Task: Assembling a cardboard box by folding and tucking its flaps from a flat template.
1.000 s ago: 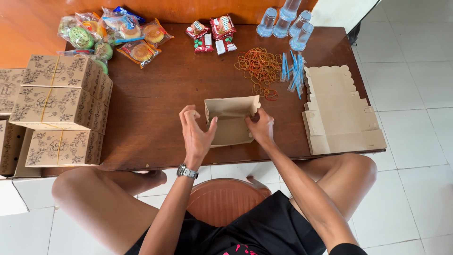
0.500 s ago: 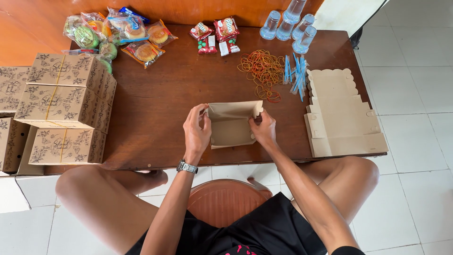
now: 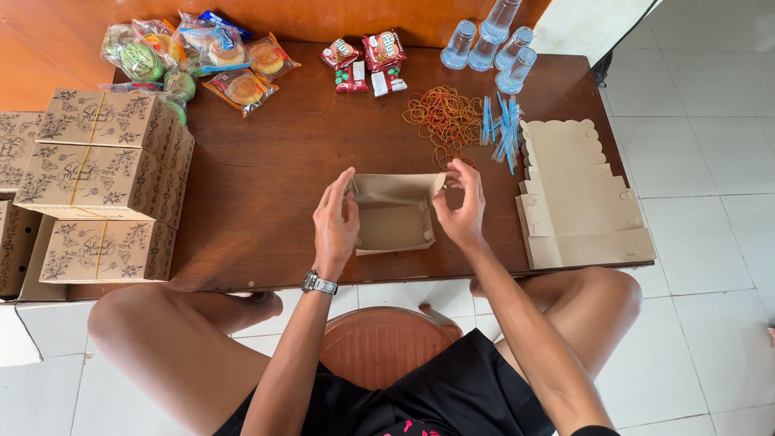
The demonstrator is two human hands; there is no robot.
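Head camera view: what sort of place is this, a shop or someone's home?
Probably a home or small workshop set up for packing snack boxes, not a shop counter. A wooden table on a tiled floor holds closed printed boxes, flat box blanks, wrapped snacks and rubber bands.

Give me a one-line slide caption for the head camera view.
Both hands, left hand and right hand, fold up a brown cardboard box on a wooden table.

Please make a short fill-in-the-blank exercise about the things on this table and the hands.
1. Both hands, left hand and right hand, hold a brown cardboard ____.
2. The rubber bands lie beside the blue ____.
3. The flat box blanks lie on the person's ____ side.

Missing words: box; straws; right
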